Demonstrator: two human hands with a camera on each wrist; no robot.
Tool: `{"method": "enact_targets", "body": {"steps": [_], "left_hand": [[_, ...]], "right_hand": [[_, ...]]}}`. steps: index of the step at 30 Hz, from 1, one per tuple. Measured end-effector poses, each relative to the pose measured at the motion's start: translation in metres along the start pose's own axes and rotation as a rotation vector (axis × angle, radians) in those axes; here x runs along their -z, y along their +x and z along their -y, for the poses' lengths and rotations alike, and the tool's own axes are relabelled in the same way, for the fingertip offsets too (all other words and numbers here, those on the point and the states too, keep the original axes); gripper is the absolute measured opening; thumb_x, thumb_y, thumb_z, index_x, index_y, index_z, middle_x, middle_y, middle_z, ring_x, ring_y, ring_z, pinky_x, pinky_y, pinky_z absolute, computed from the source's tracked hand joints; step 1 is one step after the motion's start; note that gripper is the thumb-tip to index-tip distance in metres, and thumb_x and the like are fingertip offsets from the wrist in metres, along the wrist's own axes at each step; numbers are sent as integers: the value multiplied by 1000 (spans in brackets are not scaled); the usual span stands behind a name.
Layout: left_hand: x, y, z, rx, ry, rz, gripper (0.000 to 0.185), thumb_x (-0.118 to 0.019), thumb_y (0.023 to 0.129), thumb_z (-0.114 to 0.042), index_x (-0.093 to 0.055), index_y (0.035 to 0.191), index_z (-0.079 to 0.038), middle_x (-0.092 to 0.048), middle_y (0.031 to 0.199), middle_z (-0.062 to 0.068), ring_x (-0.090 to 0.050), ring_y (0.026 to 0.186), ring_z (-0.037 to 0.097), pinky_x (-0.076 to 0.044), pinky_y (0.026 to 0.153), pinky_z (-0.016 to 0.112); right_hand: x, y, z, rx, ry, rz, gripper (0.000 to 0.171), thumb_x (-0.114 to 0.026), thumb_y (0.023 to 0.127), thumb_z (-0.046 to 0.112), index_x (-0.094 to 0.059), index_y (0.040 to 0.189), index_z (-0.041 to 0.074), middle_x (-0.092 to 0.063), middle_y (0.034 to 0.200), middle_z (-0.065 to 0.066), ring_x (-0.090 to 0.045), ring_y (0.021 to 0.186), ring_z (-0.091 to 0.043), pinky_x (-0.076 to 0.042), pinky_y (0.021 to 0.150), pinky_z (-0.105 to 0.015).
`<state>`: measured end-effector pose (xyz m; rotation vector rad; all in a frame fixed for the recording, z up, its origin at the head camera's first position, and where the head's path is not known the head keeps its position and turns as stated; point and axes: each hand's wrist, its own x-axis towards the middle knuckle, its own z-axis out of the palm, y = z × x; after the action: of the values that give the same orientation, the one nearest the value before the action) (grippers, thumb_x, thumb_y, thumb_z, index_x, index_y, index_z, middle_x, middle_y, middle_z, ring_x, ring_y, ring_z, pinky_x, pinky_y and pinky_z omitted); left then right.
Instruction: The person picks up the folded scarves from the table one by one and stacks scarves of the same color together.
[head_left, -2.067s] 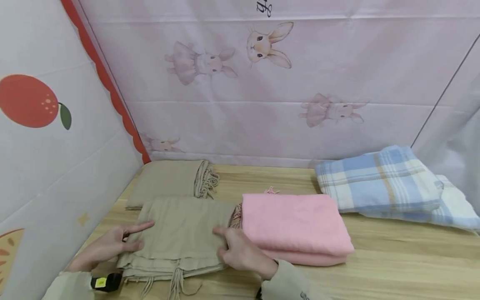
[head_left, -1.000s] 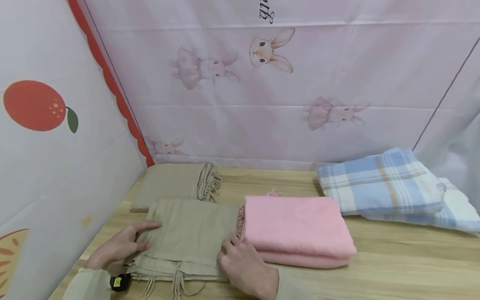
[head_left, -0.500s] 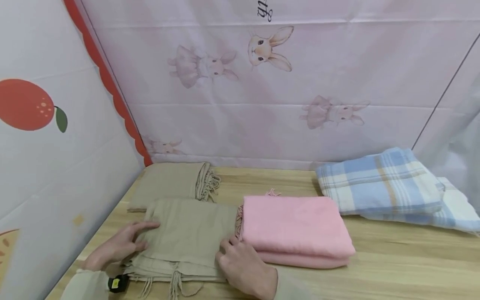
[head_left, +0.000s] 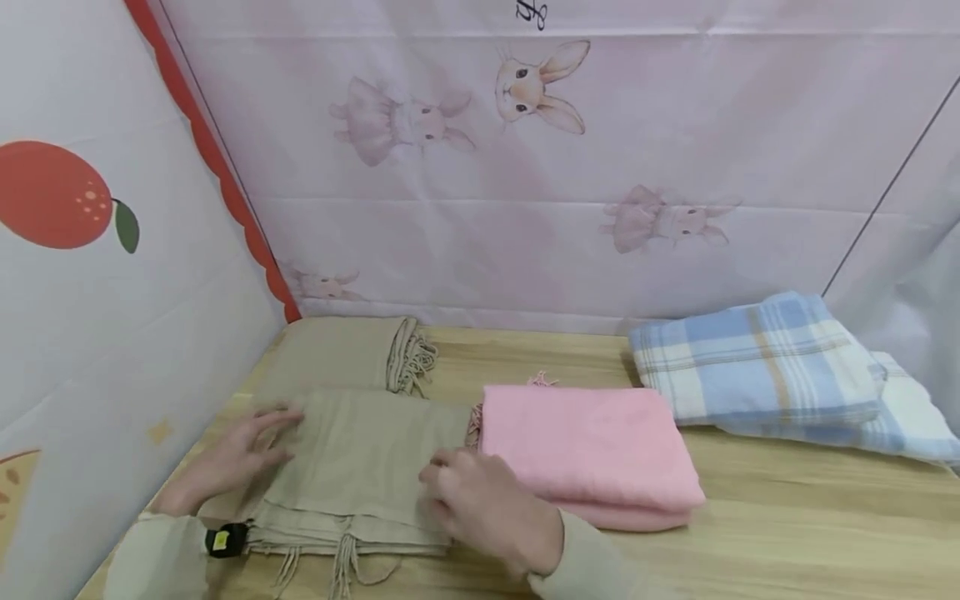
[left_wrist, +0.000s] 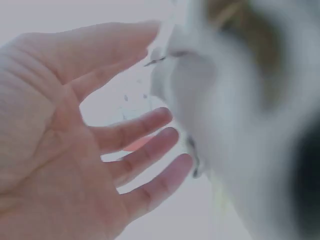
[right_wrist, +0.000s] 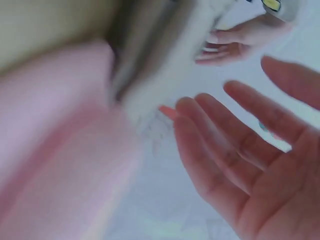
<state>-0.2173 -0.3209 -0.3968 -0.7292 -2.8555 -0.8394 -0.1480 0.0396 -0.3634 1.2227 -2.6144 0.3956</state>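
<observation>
I see a folded beige scarf [head_left: 367,467] — fringe at its near edge — lying between my hands: left hand [head_left: 232,458] and right hand [head_left: 480,504], fingers spread loosely, holding nothing, pink scarf [head_left: 592,450] just right.

On the table [head_left: 787,517], 2 folded scarves are laid at the left: the near scarf [head_left: 367,467] is set in front of the far scarf [head_left: 337,354], which is placed against the back wall. A folded stack [head_left: 592,454] is set just right of the near scarf, touching it. A folded blanket [head_left: 757,358] is placed at the far right. The left hand [head_left: 232,458] is laid at the near scarf's left edge, the right hand [head_left: 480,504] at its right edge.
</observation>
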Motion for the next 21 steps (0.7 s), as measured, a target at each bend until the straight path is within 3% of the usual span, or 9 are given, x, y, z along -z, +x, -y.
{"method": "enact_targets", "body": {"steps": [4, 12, 21], "left_hand": [[11, 9, -5, 81, -32, -30, 44, -67, 98, -9, -56, 136, 11, -55, 132, 33, -51, 120, 53, -44, 92, 67], [24, 25, -3, 127, -52, -18, 48, -58, 103, -11, -45, 142, 14, -46, 136, 42, -48, 117, 63, -44, 91, 70], [28, 32, 9, 174, -46, -13, 51, -55, 106, -17, -42, 145, 13, -41, 140, 42, -40, 124, 60, -38, 95, 71]], "right_hand": [[21, 11, -3, -68, 81, -78, 22, -78, 88, 12, -75, 108, 3, -73, 106, -7, -70, 91, -18, -57, 75, -26], [43, 51, -27, -303, 455, 9, 33, -69, 97, 14, -67, 127, 0, -68, 124, -15, -68, 102, -29, -57, 81, -34], [46, 91, -47, -376, 519, 57, 40, -68, 98, 15, -61, 134, -1, -64, 129, -18, -61, 119, -32, -51, 97, -44]]}}
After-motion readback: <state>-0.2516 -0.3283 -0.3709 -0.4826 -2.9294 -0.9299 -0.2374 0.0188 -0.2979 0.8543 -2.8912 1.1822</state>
